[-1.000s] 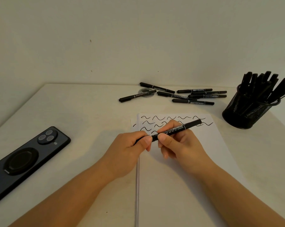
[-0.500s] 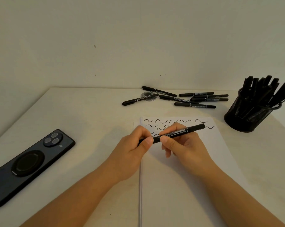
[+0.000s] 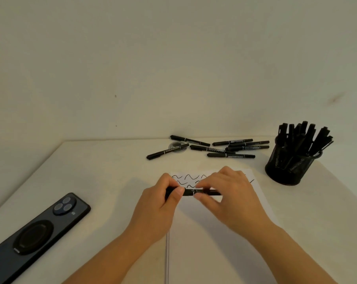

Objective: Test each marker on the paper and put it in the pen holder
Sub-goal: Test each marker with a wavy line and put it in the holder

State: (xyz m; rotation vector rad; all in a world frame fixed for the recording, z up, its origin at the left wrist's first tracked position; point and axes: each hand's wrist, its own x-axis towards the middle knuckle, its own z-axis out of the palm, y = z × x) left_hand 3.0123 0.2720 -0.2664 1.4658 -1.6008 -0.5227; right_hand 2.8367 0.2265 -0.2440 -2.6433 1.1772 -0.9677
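Markers are what everything here turns on, and the nearest one, the held marker (image 3: 194, 192), is lying level just above the paper (image 3: 214, 253), gripped at both ends. The left hand (image 3: 163, 203) is curling its fingers and thumb round the left end, and the right hand (image 3: 224, 193) is pinching the barrel just right of the middle, so both hands are clamping on the same pen. Whether a cap is being pulled off or pushed on is not showing, since fingers are covering the joint and the right hand is blurring.

Judging from this, the main risk is sitting in that pull: if the cap is giving way suddenly, the hands may be jerking apart and the tip may be streaking the paper or a finger. A cap left half seated would be letting the pen dry out in the holder.

To the left, near the edge of the table (image 3: 112, 171), a phone (image 3: 36, 228) is lying face down, well apart from the hands and hardly in danger.

Farther off, wavy test lines (image 3: 185, 177) are filling the top of the paper, partly under the hands; fresh strokes may be smearing under a resting palm.

Beyond, loose markers (image 3: 230, 149) are lying scattered near the wall, one across a small round lid (image 3: 178, 147), and could be rolling if nudged. At far right the pen holder (image 3: 292, 167) is standing crowded, so another marker may be jamming or tipping it.
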